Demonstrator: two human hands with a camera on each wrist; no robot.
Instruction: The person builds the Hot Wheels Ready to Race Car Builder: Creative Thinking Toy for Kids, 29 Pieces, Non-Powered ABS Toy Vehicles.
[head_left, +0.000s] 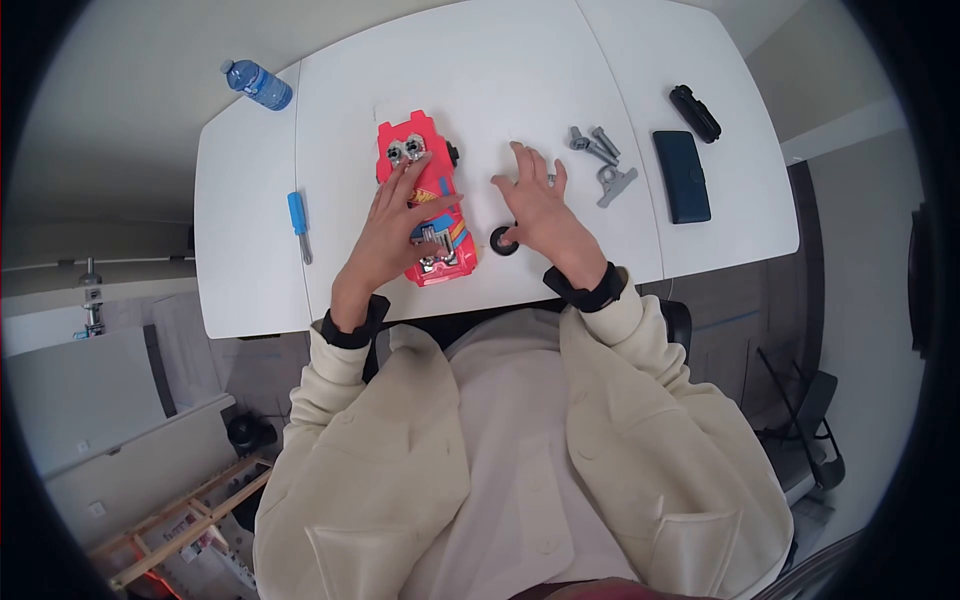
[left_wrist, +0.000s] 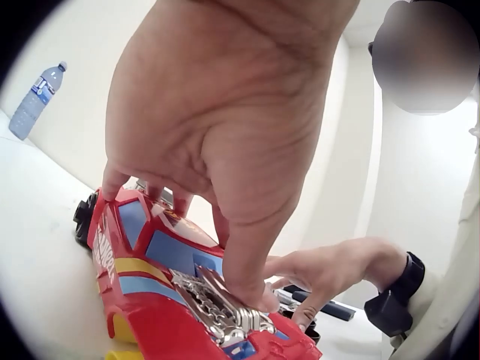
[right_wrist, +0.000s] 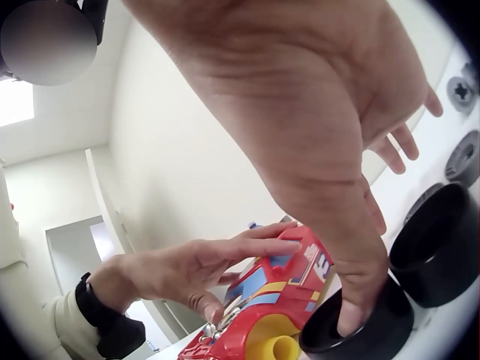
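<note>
Toy car [head_left: 448, 222], red with blue and yellow markings, set upright and lengthwise before a seated person on a white desk [head_left: 500, 70], slightly to the person's left. Left hand [head_left: 388, 225]: laid over the car, fingers extended across the roof toward the far silver engine piece [head_left: 406, 150], thumb on the near silver engine piece [left_wrist: 225, 307]; the grip is released, touching without curling round the body. Right hand [head_left: 545, 222]: just beside the car, thumb tip inside a black wheel [right_wrist: 391, 334], remaining fingers straight and spread; this grip, too, is relaxed, clenched on nothing. A second black wheel [right_wrist: 442, 255], as seen from the right wrist, lies just beside the first. The near wheel well facing the right hand exposes a bare yellow hub [right_wrist: 279, 346]; a mounted black wheel shows at the far end of the car.

Surroundings: to the person's right, grey bolts [head_left: 597, 151] and a grey bracket-like part [head_left: 613, 183] lie near the right hand; farther out, a dark flat case [head_left: 682, 177] and a black elongated object [head_left: 695, 113]. To the person's left, a blue-handled screwdriver [head_left: 297, 215] lies well apart from the car, with a water bottle [head_left: 262, 87] near the desk's far left corner.
</note>
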